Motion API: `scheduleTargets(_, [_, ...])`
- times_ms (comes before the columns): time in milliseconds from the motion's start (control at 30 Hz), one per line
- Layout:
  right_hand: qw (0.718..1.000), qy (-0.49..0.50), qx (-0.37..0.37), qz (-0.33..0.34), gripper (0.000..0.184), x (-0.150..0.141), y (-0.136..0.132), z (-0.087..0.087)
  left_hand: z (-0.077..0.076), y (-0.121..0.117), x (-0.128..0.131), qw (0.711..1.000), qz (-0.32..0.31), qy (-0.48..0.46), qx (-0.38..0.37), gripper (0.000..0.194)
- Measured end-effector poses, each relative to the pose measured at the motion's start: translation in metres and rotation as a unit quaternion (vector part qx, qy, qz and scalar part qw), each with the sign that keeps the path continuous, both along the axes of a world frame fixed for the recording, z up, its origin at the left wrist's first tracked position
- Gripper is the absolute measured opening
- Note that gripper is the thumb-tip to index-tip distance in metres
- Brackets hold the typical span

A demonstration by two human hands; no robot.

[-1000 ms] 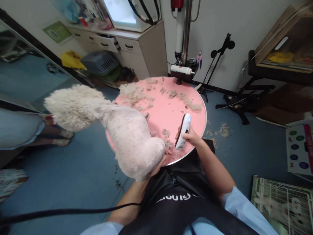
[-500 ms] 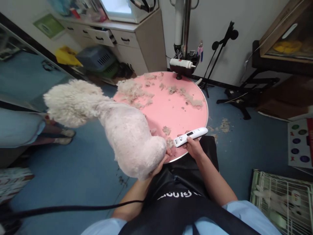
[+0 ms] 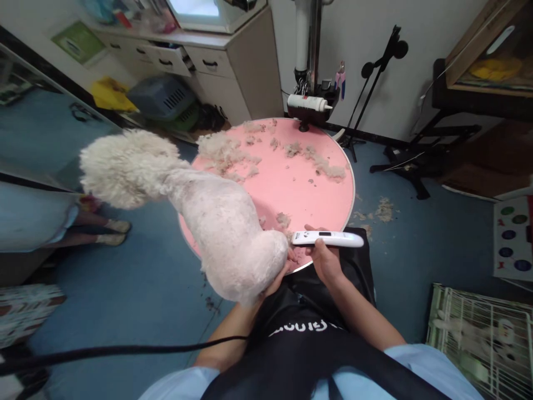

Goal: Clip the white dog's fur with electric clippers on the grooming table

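A white dog (image 3: pixel 227 233), its body clipped short and its head fluffy, stands on a round pink grooming table (image 3: pixel 308 194), facing away to the left. My left hand (image 3: pixel 275 282) curls round the dog's hind leg from below, its fingertips showing past the rump. The leg's lower part and most of that hand are hidden. My right hand (image 3: pixel 325 260) grips white hair clippers (image 3: pixel 331 239), thumb on the near side. The clippers lie almost level, with the blade end close beside the dog's rump; whether it touches I cannot tell.
Clumps of cut fur (image 3: pixel 220 151) lie along the table's far side. A white bottle (image 3: pixel 308 103) rests in a holder by the post. A black cable (image 3: pixel 125 350) crosses my left forearm. A person's legs (image 3: pixel 91 228) show at left; a wire cage (image 3: pixel 478 333) stands at right.
The clippers have turned from slanted to nearly level, and their blade end has come closer to the dog's rump. My left hand stays at the hind leg.
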State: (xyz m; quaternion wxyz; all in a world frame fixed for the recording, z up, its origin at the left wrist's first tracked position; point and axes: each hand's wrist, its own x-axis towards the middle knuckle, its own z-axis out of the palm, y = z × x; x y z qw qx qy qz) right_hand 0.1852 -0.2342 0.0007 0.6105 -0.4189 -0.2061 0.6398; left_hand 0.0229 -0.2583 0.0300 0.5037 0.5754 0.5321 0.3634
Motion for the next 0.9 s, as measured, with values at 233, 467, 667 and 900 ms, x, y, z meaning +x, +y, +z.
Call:
scheduleTargets(233, [0.996,-0.042,-0.034,0.075,0.046,0.018,0.036,0.003,0.007,0.003,0.005,1.000,-0.009,-0.023,-0.017,0.015])
scheduleTargets(467, [0.997,-0.053,0.008,0.059,0.044,0.009,0.023,-0.002,0.006,0.004,0.000,0.999,0.000,-0.032,0.016,0.009])
scheduleTargets(667, [0.996,-0.055,0.066,0.003,0.047,-0.009,-0.012,-0.009,0.001,0.005,-0.004,0.999,-0.017,-0.006,0.036,0.018])
scheduleTargets(900, [0.991,-0.032,0.101,0.083,0.047,0.005,-0.008,-0.011,0.016,0.005,0.004,1.000,-0.009,0.003,0.027,0.020])
